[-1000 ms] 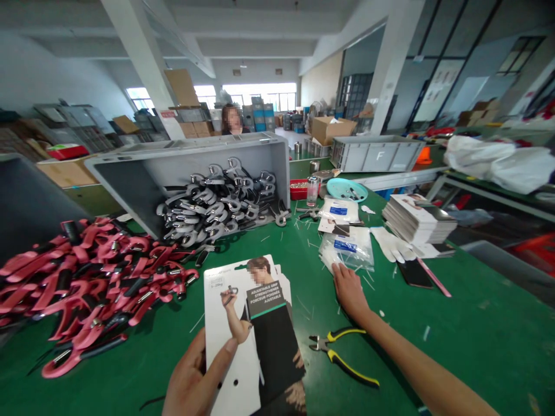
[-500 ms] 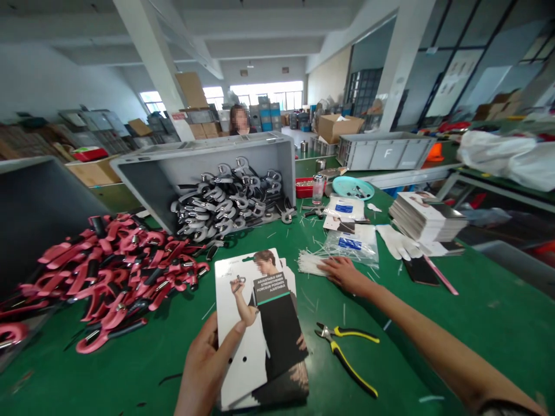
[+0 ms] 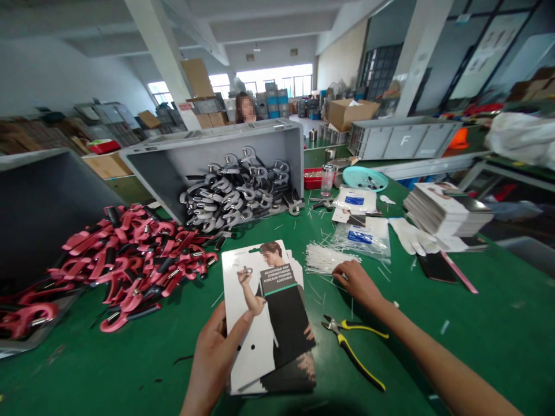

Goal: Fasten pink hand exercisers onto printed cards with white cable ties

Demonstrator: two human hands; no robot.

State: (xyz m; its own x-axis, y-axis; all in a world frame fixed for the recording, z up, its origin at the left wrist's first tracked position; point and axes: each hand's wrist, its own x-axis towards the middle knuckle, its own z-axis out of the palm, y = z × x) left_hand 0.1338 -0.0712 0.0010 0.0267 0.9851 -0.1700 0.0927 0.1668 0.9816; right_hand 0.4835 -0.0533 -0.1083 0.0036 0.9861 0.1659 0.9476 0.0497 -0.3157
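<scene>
My left hand (image 3: 214, 361) grips a small stack of white-and-black printed packaging cards (image 3: 269, 318) near the bottom of the view, its thumb across the front card. The cards show a person using a hand grip strengthener. My right hand (image 3: 358, 283) rests on the green work table (image 3: 481, 329), with curled fingers at the end of a loose bunch of white cable ties (image 3: 325, 258). A plastic bag (image 3: 363, 240) lies just behind the ties. Yellow-and-black pliers (image 3: 351, 349) lie below my right wrist, untouched.
A tipped grey bin (image 3: 169, 167) holds several dark grip strengtheners (image 3: 234, 193). A heap of pink-handled grips (image 3: 134, 260) lies left of the cards. Further right are a card stack (image 3: 446, 211), a white glove (image 3: 411, 238) and a phone (image 3: 436, 268). A person (image 3: 247, 108) stands beyond the bin.
The view has swung slightly, shifting the scene up and right. The cable ties now lie more spread out beside the bag. My left hand holds the cards more upright.
</scene>
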